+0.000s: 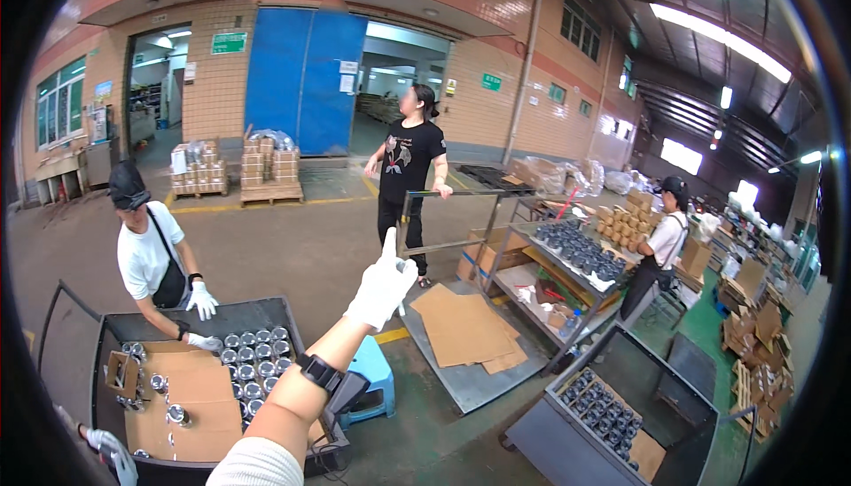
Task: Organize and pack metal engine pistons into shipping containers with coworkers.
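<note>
My left hand (383,289), in a white glove, is raised at the middle of the view with its forearm reaching up from the lower edge. Its index finger points up and away, and nothing shows in the hand. A black watch (319,373) circles that wrist. Below and left of the forearm stands a dark metal cart (222,311) holding rows of shiny round metal parts (257,353) and cardboard sheets (199,388). My right hand is out of view.
A co-worker (151,256) in white gloves reaches into the cart; another gloved hand (111,451) shows lower left. A person in black (412,158) holds a trolley handle (452,192). Nearby are a blue stool (370,380), a parts table (576,251) and a second cart (550,424).
</note>
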